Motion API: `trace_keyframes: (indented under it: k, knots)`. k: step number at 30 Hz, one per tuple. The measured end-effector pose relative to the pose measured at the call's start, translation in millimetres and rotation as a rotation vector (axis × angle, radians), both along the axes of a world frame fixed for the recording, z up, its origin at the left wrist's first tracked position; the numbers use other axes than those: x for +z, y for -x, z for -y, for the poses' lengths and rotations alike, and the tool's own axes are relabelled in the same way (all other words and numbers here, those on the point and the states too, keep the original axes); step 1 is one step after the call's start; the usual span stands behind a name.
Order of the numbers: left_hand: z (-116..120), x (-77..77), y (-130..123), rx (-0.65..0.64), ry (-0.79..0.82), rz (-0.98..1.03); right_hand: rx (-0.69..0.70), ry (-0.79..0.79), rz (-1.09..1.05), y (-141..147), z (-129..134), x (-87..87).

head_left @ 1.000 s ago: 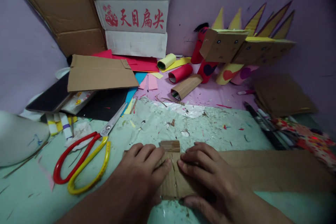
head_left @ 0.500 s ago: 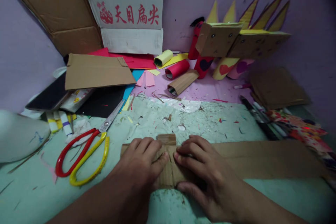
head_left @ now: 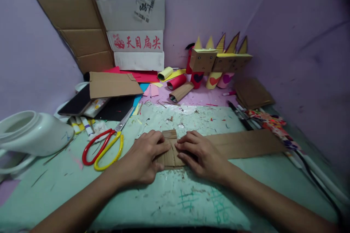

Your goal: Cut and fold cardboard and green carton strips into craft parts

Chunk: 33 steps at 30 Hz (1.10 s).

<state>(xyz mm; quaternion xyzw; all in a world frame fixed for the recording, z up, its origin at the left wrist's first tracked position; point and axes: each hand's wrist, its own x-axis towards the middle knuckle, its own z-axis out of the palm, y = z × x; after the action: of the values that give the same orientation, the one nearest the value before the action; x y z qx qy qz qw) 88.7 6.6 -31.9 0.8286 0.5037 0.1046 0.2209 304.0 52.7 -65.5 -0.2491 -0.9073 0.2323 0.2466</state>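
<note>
A long cardboard strip (head_left: 248,143) lies across the tabletop, stretching away to the right. My left hand (head_left: 147,156) grips its left part, fingers bent over the far edge and thumb pointing inward. Across a crease from it, my right hand (head_left: 201,154) holds the strip too, fingers curled and pressed down on it. Between the hands the creased surface shows. A small cardboard piece (head_left: 169,134) sits at the strip's far edge. Scissors (head_left: 109,149) with one red and one yellow handle rest left of my left hand.
On the left a white jug (head_left: 41,134) lies on its side. Behind are paper rolls (head_left: 176,82), coloured paper and a cardboard sheet (head_left: 115,85). Crowned cardboard figures (head_left: 203,61) stand by the wall. Pens and a glue gun cord (head_left: 314,171) are at right. Scraps litter the table (head_left: 131,204).
The camera view has pulled back and tilted up, so things look smaller. Both hands stay on the strip; my left thumb and my right fingers have shifted slightly on it.
</note>
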Motion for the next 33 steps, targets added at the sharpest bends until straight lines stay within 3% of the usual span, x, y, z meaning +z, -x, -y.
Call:
trace_keyframes:
  k: [7,17,25,33]
  knots:
    - [1,5.5,-2,-0.060,-0.037,-0.076,-0.014,-0.120,0.027,4,2,0.0]
    - [6,-4.6,1,-0.025,-0.090,0.032,-0.032,-0.178,0.037,3,3,-1.2]
    - [4,4.4,-1,-0.096,-0.095,-0.078,-0.012,-0.188,0.065,3,0,0.8]
    - [-2,14.6,-5,-0.144,-0.086,-0.125,0.058,-0.203,0.176,4,-3,14.2]
